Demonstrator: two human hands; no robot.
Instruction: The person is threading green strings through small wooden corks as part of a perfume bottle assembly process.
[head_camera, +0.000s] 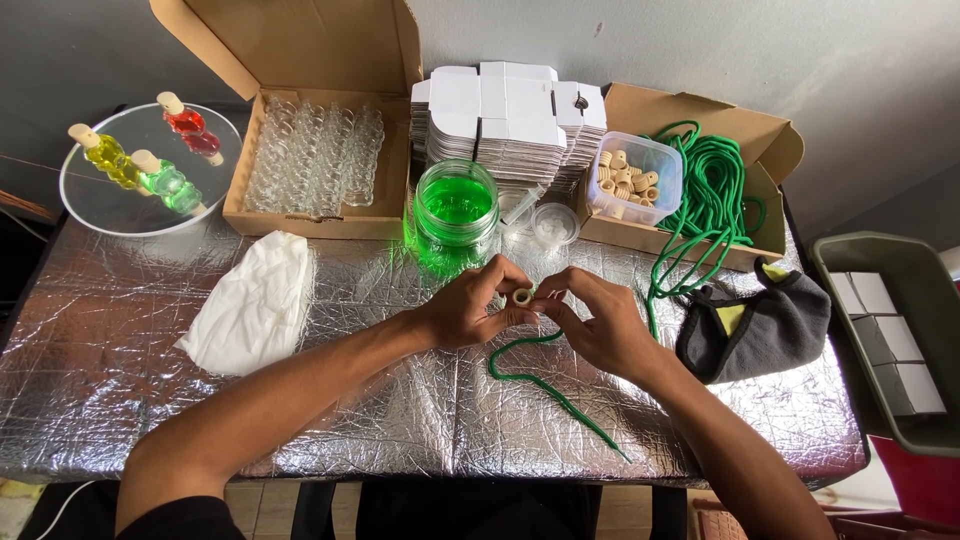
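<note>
Left hand: the left hand (465, 305) is closed in a pinch on a small pale wooden bead with a hole through it (522, 296), held at its fingertips.
Right hand: the right hand (600, 320) is closed, fingertips pinching the end of a green cord (540, 385) right against the bead.
Cord: it loops down from the right hand and trails toward the person over the crinkled silver foil table cover (400, 420).
Step in hand: it looks like threading, cord end at the bead's hole.
Next move calls for: steady alignment of tip and hole.
Beyond the hands: a clear jar of green liquid (456, 205); beyond the right hand, a clear plastic tub of wooden beads (633, 178).
</note>
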